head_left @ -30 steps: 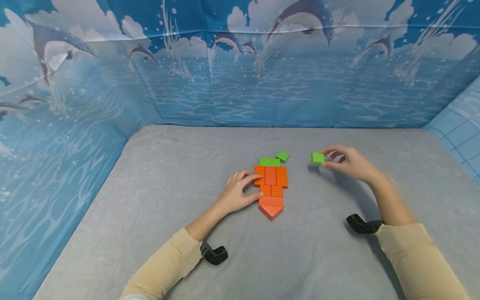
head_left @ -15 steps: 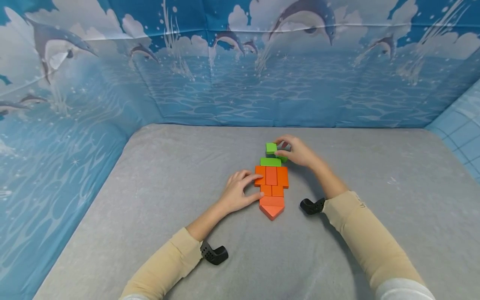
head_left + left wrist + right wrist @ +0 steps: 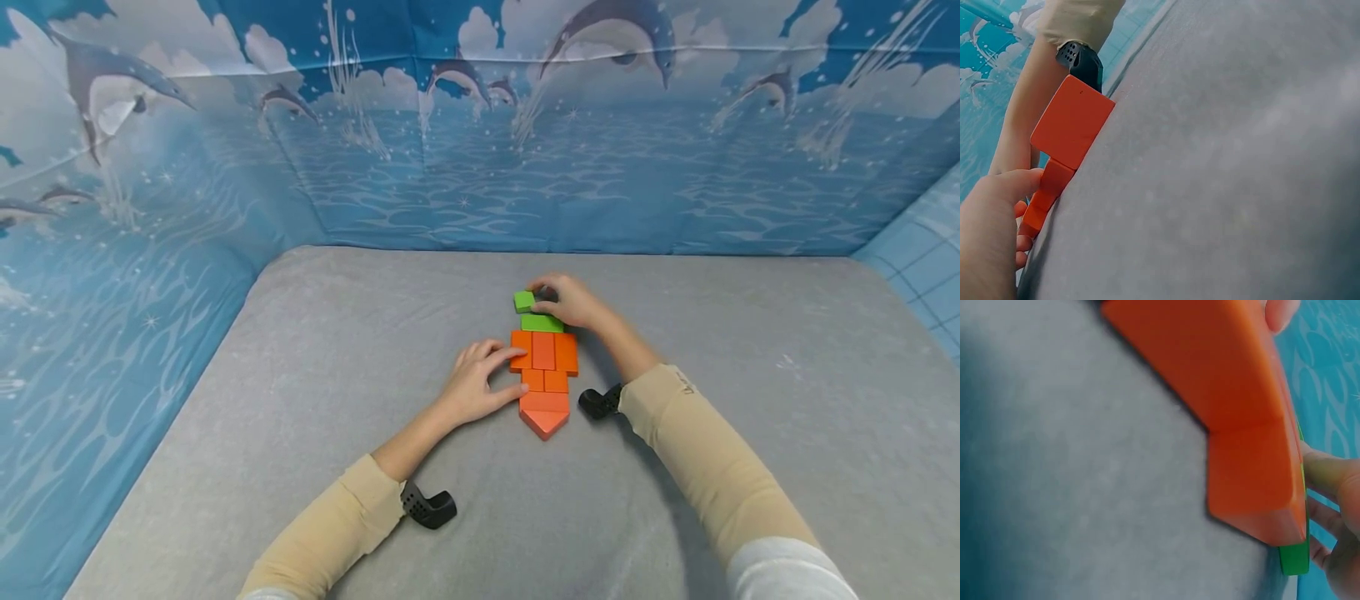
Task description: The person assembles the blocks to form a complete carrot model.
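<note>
My left hand (image 3: 474,383) lies at the left side of a flat arrangement of orange blocks (image 3: 543,352). Its index finger touches the wide left block, and its thumb touches a smaller block below. Pointing toward me, a triangular orange block (image 3: 543,423) forms the near end. A green rectangular block (image 3: 542,322) adjoins the far end. Just beyond it, my right hand (image 3: 568,302) pinches a small green cube-like block (image 3: 523,302) above the rectangle's left end. A second small green block is hidden by that hand. In the left wrist view, an orange block (image 3: 1074,122) stands before my thumb.
Grey cloth (image 3: 337,333) covers the table. Blue dolphin-print curtains (image 3: 480,167) hang behind it and at the sides. A black wrist-worn device (image 3: 429,507) sits on the left wrist, and another black device (image 3: 600,403) on the right.
My right hand has carried the small green block from the right, over to the far end of the arrangement, then slightly left and down. My left hand has stayed in place.
</note>
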The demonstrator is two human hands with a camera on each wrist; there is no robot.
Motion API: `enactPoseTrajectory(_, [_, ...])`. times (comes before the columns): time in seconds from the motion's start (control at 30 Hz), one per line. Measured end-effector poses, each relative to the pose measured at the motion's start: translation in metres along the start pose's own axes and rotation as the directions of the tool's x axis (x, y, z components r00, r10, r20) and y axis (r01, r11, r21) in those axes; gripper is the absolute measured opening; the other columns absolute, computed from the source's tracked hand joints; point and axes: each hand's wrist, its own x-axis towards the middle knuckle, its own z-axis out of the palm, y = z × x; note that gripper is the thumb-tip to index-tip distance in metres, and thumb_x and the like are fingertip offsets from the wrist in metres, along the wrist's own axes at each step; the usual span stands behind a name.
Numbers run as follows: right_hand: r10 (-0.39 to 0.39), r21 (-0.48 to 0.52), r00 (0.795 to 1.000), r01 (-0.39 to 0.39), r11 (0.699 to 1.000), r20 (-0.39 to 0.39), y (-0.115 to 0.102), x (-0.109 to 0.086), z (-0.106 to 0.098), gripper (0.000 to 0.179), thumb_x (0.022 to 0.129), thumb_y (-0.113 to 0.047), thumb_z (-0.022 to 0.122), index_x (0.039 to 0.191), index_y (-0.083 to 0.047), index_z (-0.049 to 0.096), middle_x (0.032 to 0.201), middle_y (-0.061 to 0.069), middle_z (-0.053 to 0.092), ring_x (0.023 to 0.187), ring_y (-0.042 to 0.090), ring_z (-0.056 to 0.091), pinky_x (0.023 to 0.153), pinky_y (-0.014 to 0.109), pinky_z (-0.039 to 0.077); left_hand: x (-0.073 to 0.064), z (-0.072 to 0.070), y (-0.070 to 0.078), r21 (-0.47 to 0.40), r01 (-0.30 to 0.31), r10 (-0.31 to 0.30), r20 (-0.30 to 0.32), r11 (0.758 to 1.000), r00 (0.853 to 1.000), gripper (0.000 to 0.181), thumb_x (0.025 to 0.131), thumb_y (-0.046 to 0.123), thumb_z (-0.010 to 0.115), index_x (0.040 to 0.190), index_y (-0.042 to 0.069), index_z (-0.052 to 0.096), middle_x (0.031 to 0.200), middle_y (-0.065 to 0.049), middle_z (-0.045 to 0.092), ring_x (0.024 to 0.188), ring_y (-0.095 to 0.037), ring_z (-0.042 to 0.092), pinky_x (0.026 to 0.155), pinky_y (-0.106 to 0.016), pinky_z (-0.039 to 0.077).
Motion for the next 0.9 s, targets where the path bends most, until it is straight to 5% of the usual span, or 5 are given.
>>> enactPoseTrajectory(0.9, [-0.051, 0.078, 0.996, 0.045, 0.996, 0.076, -0.0027, -0.0017, 0.0006, 0.033, 0.090, -0.006, 0.056, 0.123, 0.000, 0.057, 0.125, 0.020, 0.054, 0.117, 0.034, 0.047, 0.097, 0.049, 0.035, 0.0011, 0.0006, 0.0012, -0.006, 0.001, -0.001, 0.001, 1.000, 1.000, 0.050, 0.082, 0.041, 0.064, 0.127, 0.021, 0.055, 0.119, -0.005, 0.050, 0.106, -0.019, 0.043, 0.094, -0.042, 0.031])
